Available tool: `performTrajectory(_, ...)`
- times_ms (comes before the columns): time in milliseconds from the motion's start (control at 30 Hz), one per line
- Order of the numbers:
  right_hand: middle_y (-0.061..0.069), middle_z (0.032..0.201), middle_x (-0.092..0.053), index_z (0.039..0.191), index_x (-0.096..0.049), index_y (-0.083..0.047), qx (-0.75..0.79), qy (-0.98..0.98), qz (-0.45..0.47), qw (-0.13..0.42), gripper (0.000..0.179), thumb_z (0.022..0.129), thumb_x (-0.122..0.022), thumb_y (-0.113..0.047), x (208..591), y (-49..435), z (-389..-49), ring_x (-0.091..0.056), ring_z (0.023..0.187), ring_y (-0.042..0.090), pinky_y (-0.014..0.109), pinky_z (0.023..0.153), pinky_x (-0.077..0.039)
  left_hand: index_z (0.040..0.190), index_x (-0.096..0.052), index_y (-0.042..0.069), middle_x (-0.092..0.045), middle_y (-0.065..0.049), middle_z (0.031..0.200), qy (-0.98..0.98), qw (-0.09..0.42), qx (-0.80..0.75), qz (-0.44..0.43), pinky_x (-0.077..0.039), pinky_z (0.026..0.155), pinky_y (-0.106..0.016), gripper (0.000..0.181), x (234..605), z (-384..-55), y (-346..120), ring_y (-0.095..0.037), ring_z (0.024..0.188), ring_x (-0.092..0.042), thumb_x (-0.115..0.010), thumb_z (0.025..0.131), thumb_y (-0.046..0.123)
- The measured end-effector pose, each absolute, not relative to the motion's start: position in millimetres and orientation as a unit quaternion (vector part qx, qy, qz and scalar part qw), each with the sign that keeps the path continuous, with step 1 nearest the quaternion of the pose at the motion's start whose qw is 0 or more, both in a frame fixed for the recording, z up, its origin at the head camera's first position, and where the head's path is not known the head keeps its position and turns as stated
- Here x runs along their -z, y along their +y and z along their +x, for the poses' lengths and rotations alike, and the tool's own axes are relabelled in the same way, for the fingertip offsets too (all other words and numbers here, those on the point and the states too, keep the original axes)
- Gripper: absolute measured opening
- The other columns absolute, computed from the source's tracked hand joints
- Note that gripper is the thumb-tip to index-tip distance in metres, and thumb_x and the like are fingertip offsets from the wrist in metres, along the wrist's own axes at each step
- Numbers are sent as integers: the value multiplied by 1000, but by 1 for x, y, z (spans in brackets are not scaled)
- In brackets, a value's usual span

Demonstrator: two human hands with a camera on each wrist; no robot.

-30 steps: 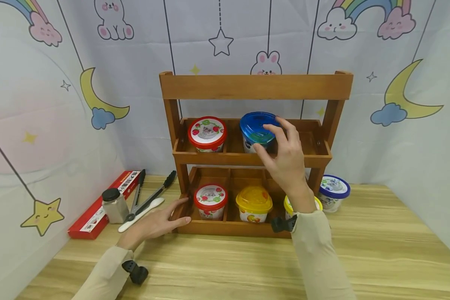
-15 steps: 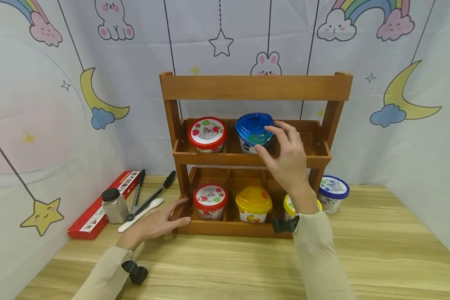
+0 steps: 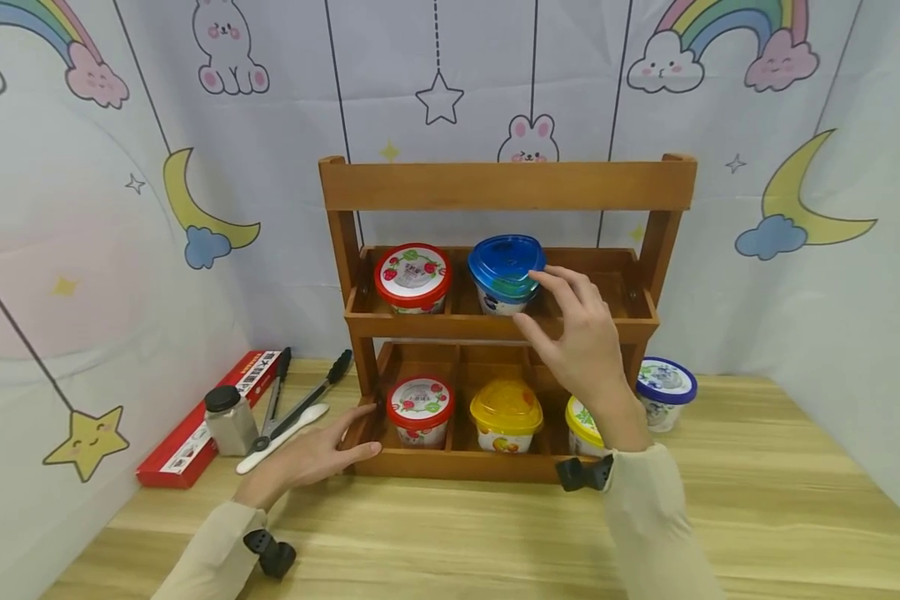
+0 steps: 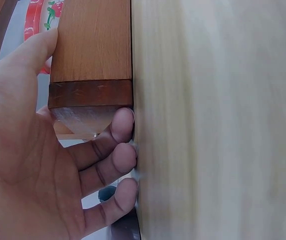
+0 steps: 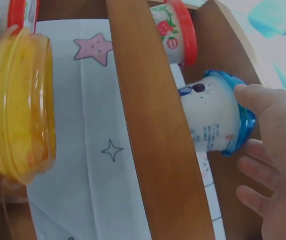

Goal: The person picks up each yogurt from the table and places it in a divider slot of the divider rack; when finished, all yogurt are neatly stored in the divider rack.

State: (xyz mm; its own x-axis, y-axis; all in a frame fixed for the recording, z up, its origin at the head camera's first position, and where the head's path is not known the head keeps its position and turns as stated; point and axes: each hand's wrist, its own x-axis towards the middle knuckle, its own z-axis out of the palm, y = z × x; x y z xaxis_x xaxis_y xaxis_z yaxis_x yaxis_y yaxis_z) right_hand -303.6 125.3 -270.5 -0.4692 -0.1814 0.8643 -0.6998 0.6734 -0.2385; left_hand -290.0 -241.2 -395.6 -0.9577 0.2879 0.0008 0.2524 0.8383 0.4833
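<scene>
A two-tier wooden rack [image 3: 510,185] stands on the table. On its upper tier, a white tub with a blue domed lid [image 3: 506,265] sits in the middle. My right hand [image 3: 579,342] is at that tub's right side, fingers loosely bent and spread; the right wrist view shows the thumb over the edge of the blue lid [image 5: 243,120], but contact is unclear. At the rack's lower left corner rests my left hand [image 3: 307,457]. Its thumb lies against the front board [image 4: 93,40], and its other fingertips meet the tabletop.
Red-lidded tubs stand on the upper tier [image 3: 413,277] and lower tier [image 3: 420,408]. Beside the lower one are a yellow domed tub [image 3: 506,414] and a partly hidden yellow-lidded tub [image 3: 585,425]. Right: a blue-lidded tub [image 3: 666,387]. Left: tongs [image 3: 300,408], spoon [image 3: 281,439], jar [image 3: 230,421], red box [image 3: 187,446].
The blue-domed tub has shifted left on the upper tier, and its lid is now less covered by my right hand. My left hand stays at the rack's corner. The head view has tilted slightly.
</scene>
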Motion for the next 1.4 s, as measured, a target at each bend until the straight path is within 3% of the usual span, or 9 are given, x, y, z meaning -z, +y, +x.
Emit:
performTrajectory(533, 17, 132, -59, 132, -62, -8, -246, -819, 272, 442, 51, 85, -81, -17, 277, 162, -293, -55, 121, 35, 60, 97, -45, 157, -32, 26, -44, -23, 151, 958, 38, -249, 138, -42, 97, -64, 75, 396, -290, -243, -47, 121, -56, -55, 95, 60)
performTrajectory(833, 18, 126, -61, 128, -63, -6, -217, -835, 263, 431, 50, 84, -82, -18, 280, 189, -287, -56, 117, 39, 60, 101, -43, 158, -31, 26, -43, -24, 151, 958, 40, -246, 141, -41, 97, -65, 76, 397, -291, -244, -49, 122, -54, -54, 95, 62)
performTrajectory(1233, 20, 124, -61, 124, -65, -5, -214, -846, 243, 423, 48, 81, -83, -13, 289, 217, -282, -53, 122, 43, 63, 99, -41, 158, -31, 24, -44, -26, 149, 957, 42, -247, 147, -42, 95, -65, 77, 397, -291, -242, -48, 119, -57, -54, 95, 63)
performTrajectory(1400, 21, 121, -61, 124, -65, -3, -211, -844, 245, 428, 48, 81, -83, -10, 288, 227, -284, -57, 114, 42, 59, 91, -47, 158, -30, 25, -52, -25, 143, 957, 43, -249, 145, -43, 94, -64, 77, 397, -291, -242, -39, 109, -64, -54, 95, 62)
